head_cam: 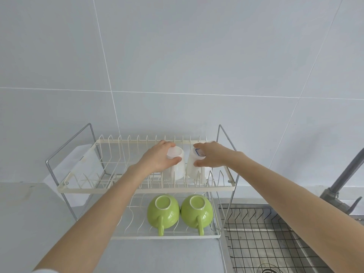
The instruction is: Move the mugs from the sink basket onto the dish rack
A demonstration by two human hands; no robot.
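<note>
Pale tiled wall (177,56) behind, grey bench (29,223) below w/ a two-tier dish rack (145,191); steel sink (307,253) at right w/ black wire sink basket (256,239) and faucet (342,180). Top tier: two white mugs, both upside down, long axis roughly vertical, handles toward the camera. Left hand (157,160) grip is clamped on the left white mug (178,166), thumb & fingers round its base. Right hand (210,157) grip is clamped on the right white mug (194,166), which leans slightly; blue-edged label on its base. The mugs sit just beside each other. Lower tier: left green mug (163,211) & right green mug (197,210), inverted, touching, handles toward the camera.
</note>
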